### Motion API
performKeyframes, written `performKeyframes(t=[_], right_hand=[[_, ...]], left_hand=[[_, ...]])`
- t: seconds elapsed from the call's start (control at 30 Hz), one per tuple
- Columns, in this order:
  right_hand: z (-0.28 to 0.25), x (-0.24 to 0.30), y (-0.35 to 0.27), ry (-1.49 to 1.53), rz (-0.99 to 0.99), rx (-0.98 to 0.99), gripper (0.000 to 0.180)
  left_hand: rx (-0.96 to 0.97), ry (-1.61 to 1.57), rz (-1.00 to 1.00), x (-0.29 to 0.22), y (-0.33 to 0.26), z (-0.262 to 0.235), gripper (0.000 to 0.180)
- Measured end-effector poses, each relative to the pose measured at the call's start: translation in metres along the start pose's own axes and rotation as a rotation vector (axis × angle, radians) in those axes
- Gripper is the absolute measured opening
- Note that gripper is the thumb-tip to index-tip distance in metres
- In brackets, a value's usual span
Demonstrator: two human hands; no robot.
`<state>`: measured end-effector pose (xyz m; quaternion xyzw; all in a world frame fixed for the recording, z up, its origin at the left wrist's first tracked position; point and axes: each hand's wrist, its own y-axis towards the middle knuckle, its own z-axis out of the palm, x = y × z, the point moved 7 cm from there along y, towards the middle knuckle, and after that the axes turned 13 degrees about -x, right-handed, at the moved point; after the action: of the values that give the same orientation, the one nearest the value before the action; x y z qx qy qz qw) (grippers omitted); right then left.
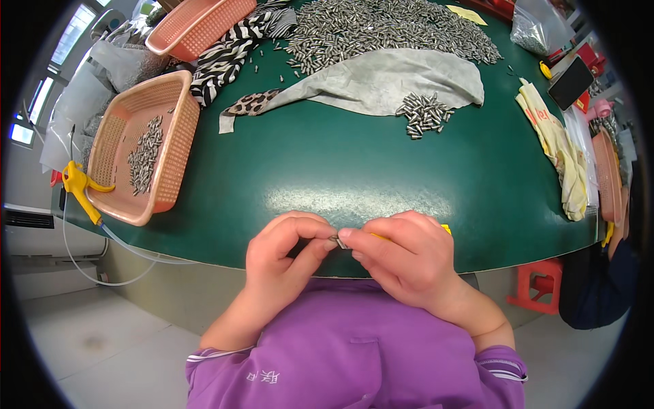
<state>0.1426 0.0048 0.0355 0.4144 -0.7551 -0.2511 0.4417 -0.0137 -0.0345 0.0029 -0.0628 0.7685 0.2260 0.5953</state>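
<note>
Close to the table's near edge, my left hand (286, 253) and my right hand (412, 255) meet at the fingertips. Between them is a small silvery metal part (340, 243), mostly covered by the fingers. My left thumb and forefinger pinch it from one side. The right fingers are closed around a slim yellow-handled tool (446, 230), whose end shows behind the knuckles; its working tip is hidden. Ahead of my hands, a small pile of short metal cylinders (424, 114) lies at the edge of a grey cloth (368, 78).
A large heap of metal cylinders (388, 31) covers the far table. At left stand a pink basket (180, 143) with more cylinders and a yellow air gun (78, 180) with a hose. Pale gloves (555, 146) and a phone (571, 83) lie right, near a red stool (535, 286).
</note>
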Motion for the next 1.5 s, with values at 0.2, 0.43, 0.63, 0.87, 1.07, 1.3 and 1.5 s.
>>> performKeyframes(t=[0.2, 0.43, 0.63, 0.87, 1.07, 1.3, 1.5], right_hand=[[0.001, 0.0, 0.0, -0.007, 0.012, 0.017, 0.034], [0.002, 0.002, -0.003, -0.087, -0.08, -0.006, 0.036], [0.002, 0.001, -0.005, -0.062, -0.034, 0.008, 0.04], [0.001, 0.001, -0.002, -0.022, -0.017, 0.001, 0.035], [0.002, 0.002, -0.001, -0.057, -0.053, 0.018, 0.036], [-0.001, 0.0, -0.002, -0.04, -0.026, -0.024, 0.038], [0.0, -0.001, -0.001, 0.013, 0.012, -0.009, 0.038]], left_hand=[[0.022, 0.006, 0.055, -0.003, 0.0, 0.001, 0.014], [0.052, 0.029, 0.037, -0.003, 0.001, 0.003, 0.014], [0.017, -0.013, -0.018, 0.001, 0.0, 0.001, 0.014], [0.034, 0.0, 0.019, -0.002, 0.001, 0.002, 0.014], [0.044, -0.003, 0.007, 0.001, 0.0, 0.003, 0.015], [-0.006, -0.086, -0.063, 0.007, -0.001, 0.0, 0.017], [-0.033, -0.234, -0.06, 0.009, -0.003, 0.001, 0.023]])
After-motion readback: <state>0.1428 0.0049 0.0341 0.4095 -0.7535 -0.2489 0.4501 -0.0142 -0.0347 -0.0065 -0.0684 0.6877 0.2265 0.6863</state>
